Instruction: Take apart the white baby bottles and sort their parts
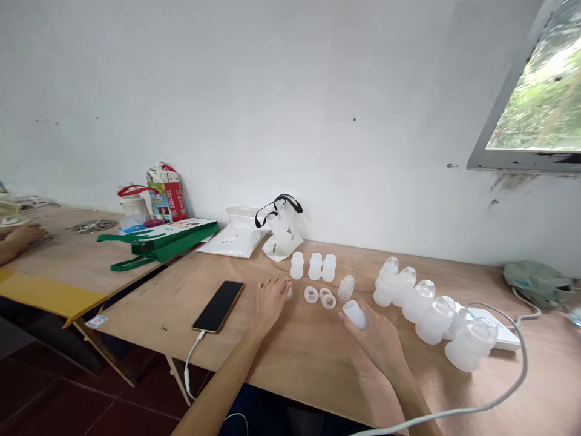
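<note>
My right hand (379,339) rests on the wooden table (295,357) with its fingers closed round a small translucent white bottle (354,313). My left hand (271,300) lies on the table with its fingertips pinched on a small clear part (289,293). Between the hands lie two clear rings (311,294) (327,299) and a ridged clear cap (345,287). Three small white bottles (314,266) stand in a row behind them. To the right, several capped bottles (426,312) lie in a line.
A black phone (218,306) with a white cable lies left of my left hand. Behind stand a white bag with black handles (282,233), a white pouch (233,239) and a green bag (167,239). Another person's hand (20,236) rests at far left. A white cable (521,357) loops at right.
</note>
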A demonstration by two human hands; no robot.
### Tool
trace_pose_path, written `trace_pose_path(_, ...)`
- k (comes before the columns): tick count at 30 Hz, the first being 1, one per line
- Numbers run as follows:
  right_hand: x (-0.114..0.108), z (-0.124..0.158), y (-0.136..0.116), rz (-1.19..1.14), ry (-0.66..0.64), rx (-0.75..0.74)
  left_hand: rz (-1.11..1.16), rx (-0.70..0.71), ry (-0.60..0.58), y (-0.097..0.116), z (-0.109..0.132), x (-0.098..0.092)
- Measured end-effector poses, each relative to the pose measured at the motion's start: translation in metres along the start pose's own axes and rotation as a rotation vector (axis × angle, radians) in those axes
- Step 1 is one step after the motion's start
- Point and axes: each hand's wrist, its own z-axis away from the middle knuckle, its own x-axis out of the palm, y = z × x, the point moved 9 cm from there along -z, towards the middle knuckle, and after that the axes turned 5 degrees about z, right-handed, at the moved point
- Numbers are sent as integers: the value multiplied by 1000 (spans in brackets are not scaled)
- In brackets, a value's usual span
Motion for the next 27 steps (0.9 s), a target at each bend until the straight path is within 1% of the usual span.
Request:
trace_pose_path(5,0,0,0,3,15,-22,21,-7,-21,-1,4,3)
trace_pose_path(9,-2,0,0,1,20,-18,53,-35,-17,-2,5,-1)
trace_pose_path(11,-3,1,0,-4,21,-21,64,-58,4,0,6,-8)
trace_pose_path(13,-3,1,-1,-28,16,-18,129,-73,71,6,10,-21)
trace_pose_path(15,0,3,-2,-86,8,-16,297,-77,139,17,18,-34)
trace_pose_path(16,2,4,-4,-129,4,-20,412,-71,134,25,22,-37)
trace_pose_path(17,5,5,-6,-181,0,-33,534,-56,77,36,26,-36)
trace_pose_path(18,9,7,-9,-241,-4,-58,645,-25,-26,50,31,-31)
trace_pose_path(20,18,11,-19,-356,-33,-152,795,85,-313,88,45,-17)
trace_pose_path(21,22,13,-24,-404,-47,-208,839,133,-417,104,53,-14)
trace_pose_path(22,26,15,-29,-445,-61,-259,865,174,-493,116,59,-11)
trace_pose_path(23,29,16,-31,-477,-71,-296,884,194,-527,125,63,-10)
trace_pose_path(24,31,17,-32,-501,-72,-312,900,202,-532,130,64,-9)
trace_pose_path(25,33,16,-31,-516,-65,-311,909,202,-517,132,63,-10)
trace_pose_path(27,32,14,-26,-525,-35,-285,879,190,-444,128,54,-13)
